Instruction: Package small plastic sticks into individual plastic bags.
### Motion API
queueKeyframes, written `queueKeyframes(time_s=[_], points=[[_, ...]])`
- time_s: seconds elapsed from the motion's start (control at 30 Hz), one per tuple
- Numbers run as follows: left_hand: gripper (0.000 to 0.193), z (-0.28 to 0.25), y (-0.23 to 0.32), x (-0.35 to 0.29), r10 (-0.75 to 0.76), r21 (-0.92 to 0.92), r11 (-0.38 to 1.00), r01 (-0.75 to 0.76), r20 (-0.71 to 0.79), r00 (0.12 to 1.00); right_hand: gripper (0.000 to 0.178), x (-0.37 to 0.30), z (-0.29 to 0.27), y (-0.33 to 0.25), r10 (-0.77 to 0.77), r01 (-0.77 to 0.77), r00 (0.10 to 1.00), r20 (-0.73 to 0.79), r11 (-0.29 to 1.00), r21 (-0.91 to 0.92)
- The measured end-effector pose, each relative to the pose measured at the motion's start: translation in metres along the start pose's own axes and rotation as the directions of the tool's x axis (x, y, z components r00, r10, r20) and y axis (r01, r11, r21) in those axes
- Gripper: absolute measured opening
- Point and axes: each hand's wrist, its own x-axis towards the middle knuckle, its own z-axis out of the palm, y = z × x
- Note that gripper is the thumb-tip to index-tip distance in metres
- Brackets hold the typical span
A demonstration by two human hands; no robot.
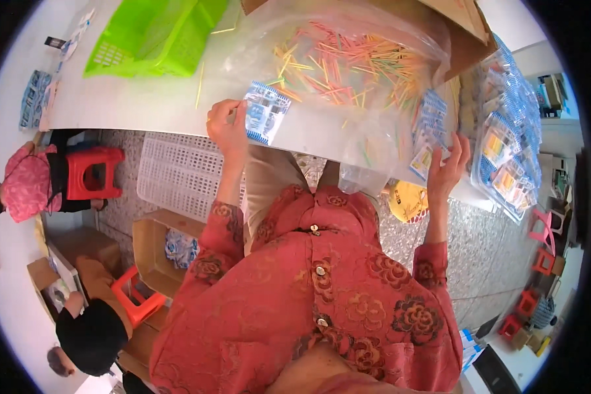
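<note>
My left hand (226, 129) is closed at the left edge of a small blue-and-white plastic packet (267, 113) near the table's front edge. Farther right, my right hand (448, 163) is beside a row of overlapping similar packets (431, 113), its thumb next to the nearest one and its fingers apart. Between and beyond my hands, a heap of thin pink, yellow and green sticks (354, 62) lies on a clear plastic sheet or bag (243, 58). A few sticks are loose on the white tabletop (148, 108).
A green basket (157, 36) stands far left, a cardboard box (466, 29) far right. Filled packets (505, 148) are piled at the right. Below are a white crate (177, 174), an open carton (154, 253), red stools (93, 172) and a yellow round thing (408, 201). Other people sit at left.
</note>
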Motion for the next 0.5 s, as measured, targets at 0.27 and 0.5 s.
queueKeyframes(time_s=[0.27,0.5], points=[[0.006,-0.014,0.08,0.001,-0.212,-0.537,0.771,0.342,0.289,0.933,0.039,0.056,0.005,-0.103,-0.139,-0.073,0.944,0.298,0.795,0.602],[0.006,-0.01,0.11,-0.014,-0.066,-0.659,0.661,0.359,0.426,0.902,0.023,0.082,0.015,-0.16,-0.404,-0.061,0.798,0.447,0.684,0.727]])
